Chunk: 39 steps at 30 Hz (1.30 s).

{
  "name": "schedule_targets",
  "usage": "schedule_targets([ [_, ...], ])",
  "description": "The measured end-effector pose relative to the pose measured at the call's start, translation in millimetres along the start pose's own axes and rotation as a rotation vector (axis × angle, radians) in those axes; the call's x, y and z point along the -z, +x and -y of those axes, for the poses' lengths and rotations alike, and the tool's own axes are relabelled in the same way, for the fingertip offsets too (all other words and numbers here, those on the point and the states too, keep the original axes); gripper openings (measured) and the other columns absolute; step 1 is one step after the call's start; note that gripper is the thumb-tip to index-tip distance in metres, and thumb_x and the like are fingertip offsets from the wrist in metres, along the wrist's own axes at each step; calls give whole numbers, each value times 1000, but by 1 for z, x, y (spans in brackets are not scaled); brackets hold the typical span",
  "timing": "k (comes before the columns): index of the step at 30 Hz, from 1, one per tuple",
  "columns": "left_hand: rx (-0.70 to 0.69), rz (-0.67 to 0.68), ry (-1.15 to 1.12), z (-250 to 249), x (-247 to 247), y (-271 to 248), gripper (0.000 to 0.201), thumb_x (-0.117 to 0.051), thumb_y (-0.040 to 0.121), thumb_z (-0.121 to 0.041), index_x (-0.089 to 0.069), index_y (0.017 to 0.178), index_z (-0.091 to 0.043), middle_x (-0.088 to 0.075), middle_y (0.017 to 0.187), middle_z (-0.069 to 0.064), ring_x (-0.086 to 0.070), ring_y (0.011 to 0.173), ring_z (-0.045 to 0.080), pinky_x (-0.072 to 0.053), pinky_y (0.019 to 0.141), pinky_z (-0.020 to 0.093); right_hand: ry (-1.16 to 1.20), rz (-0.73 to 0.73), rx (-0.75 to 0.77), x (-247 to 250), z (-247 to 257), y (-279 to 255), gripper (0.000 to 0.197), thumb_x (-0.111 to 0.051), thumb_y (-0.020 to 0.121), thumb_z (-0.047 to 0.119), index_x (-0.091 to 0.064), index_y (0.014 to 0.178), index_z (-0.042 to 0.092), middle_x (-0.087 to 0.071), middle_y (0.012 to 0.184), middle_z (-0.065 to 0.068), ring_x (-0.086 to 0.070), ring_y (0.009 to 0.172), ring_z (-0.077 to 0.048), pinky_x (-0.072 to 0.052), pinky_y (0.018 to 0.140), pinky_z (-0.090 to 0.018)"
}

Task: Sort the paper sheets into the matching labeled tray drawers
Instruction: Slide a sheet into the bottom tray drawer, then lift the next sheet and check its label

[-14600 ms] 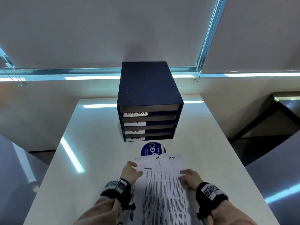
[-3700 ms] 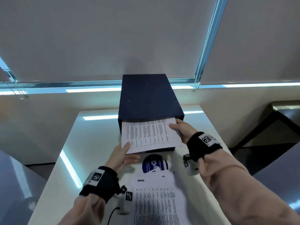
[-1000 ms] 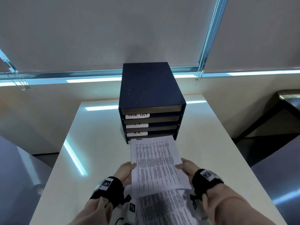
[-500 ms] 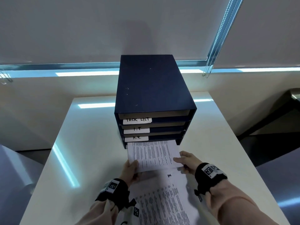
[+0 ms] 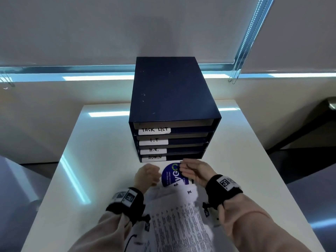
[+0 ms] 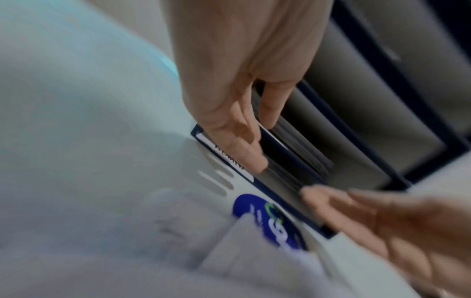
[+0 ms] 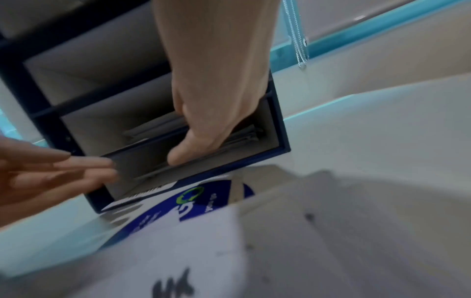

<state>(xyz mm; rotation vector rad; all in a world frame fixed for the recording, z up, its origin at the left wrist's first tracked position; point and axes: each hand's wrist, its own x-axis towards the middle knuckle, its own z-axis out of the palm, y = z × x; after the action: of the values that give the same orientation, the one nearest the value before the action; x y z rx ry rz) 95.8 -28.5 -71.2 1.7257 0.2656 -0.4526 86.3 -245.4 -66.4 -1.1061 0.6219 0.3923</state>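
A dark blue drawer unit [image 5: 172, 91] stands on the table, its trays labeled TASK LIST, I.T, H.R. and ADMIN [image 5: 154, 157] from top to bottom. Printed sheets [image 7: 244, 135] lie inside the bottom ADMIN tray. My left hand [image 5: 151, 170] hovers just in front of that tray with fingers extended and nothing in it. My right hand [image 5: 187, 170] hangs beside it, also open and empty. A stack of printed sheets [image 5: 178, 220] lies on the table between my wrists, with a handwritten mark near the top sheet's far edge.
A round blue sticker [image 5: 170, 176] is on the white table [image 5: 91, 160] between the stack and the drawer unit. The unit's back is near the wall. A blind cord [image 5: 236, 73] hangs at the back right. The table drops off left and right.
The sheet that both hands were sliding into the ADMIN tray is now fully inside. Both hands have let go and pulled back slightly.
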Motion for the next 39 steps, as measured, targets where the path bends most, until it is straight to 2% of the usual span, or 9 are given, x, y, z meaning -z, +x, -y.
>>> schedule_targets([
  [5,-182,113,957,32,11,-54,36,-67,76,-49,-44,92,-27,-50,91,-10,-50,77,10,-39,67,22,-325,-212,-50,47,-44,-36,8,-56,90,5,-64,92,3,-67,72,-14,-61,60,-24,-51,54,-29],
  [9,-203,162,1125,48,17,-70,51,-72,70,-47,-34,98,-28,-44,92,-9,-46,85,14,-37,70,24,-298,-301,-10,60,-76,-70,18,-57,84,-10,-63,96,2,-57,64,-14,-47,51,-19,-36,47,-18],
  [13,-175,192,1195,37,14,-85,26,-63,79,-32,-41,91,-27,-49,93,-6,-50,99,17,-40,75,27,-220,-269,-1,56,-80,-96,26,-50,87,-15,-57,110,-4,-48,67,-11,-45,54,-17,-37,40,-14],
  [19,-473,147,583,-9,11,-121,13,-64,85,-21,-56,76,-26,-60,80,-5,-56,75,5,-43,69,21,-335,-224,58,57,-64,-124,56,-67,72,-8,-50,123,8,-56,115,-14,-57,79,-19,-43,55,-22],
  [24,-458,199,90,-67,12,-156,15,-56,92,-10,-55,96,4,-61,75,0,-60,62,0,-48,60,12,-313,-34,108,50,-53,-151,31,-74,76,13,-64,105,16,-73,95,2,-65,89,-15,-42,74,-27],
  [26,-442,179,9,-81,16,-154,13,-52,95,-14,-57,105,-6,-65,89,5,-65,73,7,-54,68,21,-305,53,109,50,-54,-155,47,-80,64,23,-67,108,12,-75,102,-5,-68,96,-23,-48,88,-34],
  [29,-443,98,7,-94,27,-138,29,-44,99,-13,-56,120,-28,-56,122,-2,-55,106,15,-43,93,35,-194,123,138,49,-52,-163,33,-69,80,1,-63,112,-2,-72,106,-17,-71,93,-27,-56,79,-35],
  [34,-322,44,-57,-97,36,-117,43,-36,101,-13,-56,112,-49,-61,73,10,-38,65,27,-30,61,35,-119,195,206,49,-41,-181,30,-54,88,-7,-60,117,0,-70,112,-17,-70,97,-28,-57,75,-33],
  [39,-300,63,-111,-95,30,-120,36,-35,101,-12,-53,125,-34,-55,124,28,-47,65,27,-48,68,40,-144,197,187,53,-37,-188,35,-57,88,-2,-57,123,2,-68,116,-18,-67,103,-33,-56,79,-37],
])
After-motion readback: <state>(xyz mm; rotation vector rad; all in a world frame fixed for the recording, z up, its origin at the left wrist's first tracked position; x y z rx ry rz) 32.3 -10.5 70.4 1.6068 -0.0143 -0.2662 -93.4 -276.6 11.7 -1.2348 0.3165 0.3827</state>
